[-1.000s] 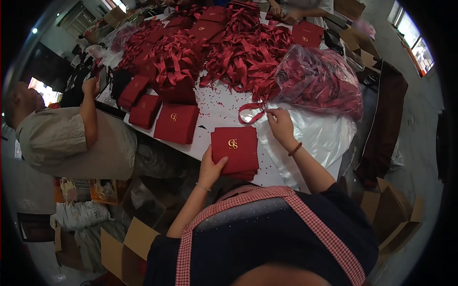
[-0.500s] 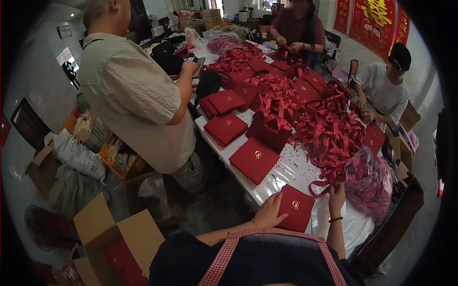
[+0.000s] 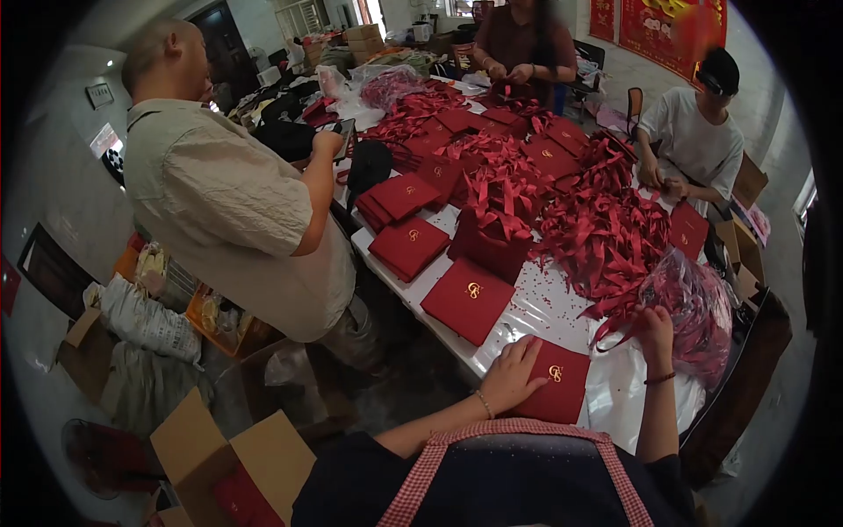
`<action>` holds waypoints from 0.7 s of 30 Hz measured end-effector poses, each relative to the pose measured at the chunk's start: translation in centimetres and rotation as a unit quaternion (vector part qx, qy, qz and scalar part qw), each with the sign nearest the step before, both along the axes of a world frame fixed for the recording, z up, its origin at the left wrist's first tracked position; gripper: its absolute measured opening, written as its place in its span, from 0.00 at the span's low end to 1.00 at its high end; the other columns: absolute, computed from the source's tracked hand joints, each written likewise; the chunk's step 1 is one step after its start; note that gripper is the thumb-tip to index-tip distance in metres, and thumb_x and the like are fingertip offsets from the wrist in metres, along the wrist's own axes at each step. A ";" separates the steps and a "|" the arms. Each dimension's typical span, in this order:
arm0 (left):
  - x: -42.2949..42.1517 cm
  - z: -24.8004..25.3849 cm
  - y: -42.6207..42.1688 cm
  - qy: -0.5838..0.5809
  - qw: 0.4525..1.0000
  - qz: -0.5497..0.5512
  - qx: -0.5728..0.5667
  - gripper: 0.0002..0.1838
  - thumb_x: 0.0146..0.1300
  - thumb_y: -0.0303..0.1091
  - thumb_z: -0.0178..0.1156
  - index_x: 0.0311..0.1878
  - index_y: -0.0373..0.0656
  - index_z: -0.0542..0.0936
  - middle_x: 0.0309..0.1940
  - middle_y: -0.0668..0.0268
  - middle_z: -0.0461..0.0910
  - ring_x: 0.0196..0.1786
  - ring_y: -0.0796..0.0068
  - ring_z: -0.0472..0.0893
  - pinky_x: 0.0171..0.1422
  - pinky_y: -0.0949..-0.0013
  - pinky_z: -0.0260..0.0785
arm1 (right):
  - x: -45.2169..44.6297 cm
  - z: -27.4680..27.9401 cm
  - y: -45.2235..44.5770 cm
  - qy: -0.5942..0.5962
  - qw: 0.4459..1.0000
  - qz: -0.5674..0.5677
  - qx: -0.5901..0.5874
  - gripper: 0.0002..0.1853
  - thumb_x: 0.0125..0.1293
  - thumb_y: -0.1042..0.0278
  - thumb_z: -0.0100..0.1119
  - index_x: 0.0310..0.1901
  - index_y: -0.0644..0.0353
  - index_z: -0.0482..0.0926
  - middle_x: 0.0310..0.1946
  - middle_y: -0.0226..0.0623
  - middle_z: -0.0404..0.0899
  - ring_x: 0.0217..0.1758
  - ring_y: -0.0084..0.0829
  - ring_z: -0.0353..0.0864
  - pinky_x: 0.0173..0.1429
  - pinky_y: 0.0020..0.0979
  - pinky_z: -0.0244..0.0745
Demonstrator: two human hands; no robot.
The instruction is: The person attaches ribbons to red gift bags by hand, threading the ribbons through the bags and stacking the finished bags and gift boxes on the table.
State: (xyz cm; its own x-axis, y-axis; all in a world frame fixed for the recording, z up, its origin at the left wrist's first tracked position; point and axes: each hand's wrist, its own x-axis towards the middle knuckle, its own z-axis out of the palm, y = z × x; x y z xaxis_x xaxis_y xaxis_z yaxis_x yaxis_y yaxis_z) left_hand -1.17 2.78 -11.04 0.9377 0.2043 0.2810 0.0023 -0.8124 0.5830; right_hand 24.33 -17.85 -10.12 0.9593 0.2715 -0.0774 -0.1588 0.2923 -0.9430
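Note:
My left hand [image 3: 511,379] lies flat on the left part of a flat red gift bag [image 3: 564,386] with a gold logo, fingers stretched out. This bag rests at the table's near edge. To its upper right, my right hand [image 3: 654,332] is closed in a pinch on a red ribbon [image 3: 616,330], which curves down to the left of the fingers. Just beyond lies a large tangled heap of red ribbons [image 3: 606,233]. Beside my right hand is a clear plastic bag [image 3: 689,312] with red material inside.
Stacked red bags [image 3: 468,299] lie along the left side of the white table [image 3: 549,303]. One person [image 3: 237,202] stands at the left with a device; another person [image 3: 694,132] works at the right, and a third [image 3: 527,44] at the far end. An open carton [image 3: 272,457] stands lower left.
My right hand has moved right and slightly up with the ribbon, away from the bag. My left hand now reaches further over the bag. The whole view has shifted a little.

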 end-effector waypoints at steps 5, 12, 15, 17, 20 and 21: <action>2.9 -0.4 1.0 0.125 0.989 -0.076 0.022 0.33 0.51 0.43 0.62 0.58 0.35 0.65 0.54 0.54 0.64 0.52 0.54 0.69 0.57 0.61 0.64 | 1.2 5.7 -1.1 -0.016 0.989 0.100 0.111 0.01 0.65 0.72 0.46 0.37 0.56 0.68 0.20 0.23 0.63 0.21 0.17 0.62 0.25 0.21 0.60; 3.8 -0.9 1.0 0.146 0.986 -0.080 0.003 0.33 0.47 0.40 0.66 0.55 0.36 0.68 0.49 0.55 0.65 0.51 0.55 0.70 0.55 0.63 0.66 | -5.8 5.7 1.8 -0.113 0.960 0.149 -0.210 0.10 0.67 0.62 0.47 0.31 0.55 0.75 0.13 0.17 0.60 0.11 0.10 0.54 0.14 0.17 0.48; 3.8 0.2 0.7 0.173 0.982 -0.073 -0.014 0.32 0.45 0.40 0.67 0.53 0.36 0.68 0.49 0.55 0.65 0.51 0.56 0.69 0.55 0.63 0.65 | -9.9 4.2 3.4 0.024 0.941 0.224 -0.252 0.15 0.67 0.56 0.45 0.30 0.55 0.74 0.12 0.18 0.59 0.11 0.11 0.54 0.13 0.17 0.47; 3.3 0.8 0.2 0.184 0.980 -0.070 -0.019 0.32 0.44 0.40 0.67 0.51 0.37 0.69 0.48 0.55 0.65 0.51 0.56 0.69 0.55 0.62 0.64 | -11.6 1.5 4.5 0.059 0.950 0.271 -0.141 0.12 0.69 0.58 0.43 0.33 0.55 0.71 0.12 0.20 0.60 0.12 0.13 0.55 0.15 0.17 0.49; 3.3 1.4 -0.8 0.031 0.989 -0.065 0.128 0.30 0.40 0.38 0.67 0.48 0.39 0.69 0.46 0.58 0.67 0.51 0.59 0.68 0.53 0.60 0.62 | -13.8 -2.1 6.1 0.163 0.961 0.220 -0.043 0.10 0.68 0.61 0.45 0.30 0.54 0.68 0.15 0.21 0.60 0.15 0.15 0.57 0.17 0.17 0.50; 3.1 1.3 -1.2 0.053 0.987 -0.070 0.134 0.29 0.39 0.38 0.66 0.47 0.40 0.69 0.45 0.60 0.67 0.51 0.60 0.67 0.53 0.60 0.62 | -14.2 -4.4 6.2 0.146 0.961 0.235 -0.008 0.09 0.68 0.63 0.45 0.30 0.54 0.67 0.15 0.23 0.61 0.14 0.16 0.58 0.17 0.18 0.52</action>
State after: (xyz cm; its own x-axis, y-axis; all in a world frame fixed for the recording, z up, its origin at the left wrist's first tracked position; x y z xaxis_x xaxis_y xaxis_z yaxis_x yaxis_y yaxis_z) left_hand 1.93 1.60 -9.73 0.9786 0.0033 0.2057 -0.0705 -0.9340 0.3504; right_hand 10.18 -11.70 -14.56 0.6679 0.6662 -0.3318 -0.5281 0.1102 -0.8420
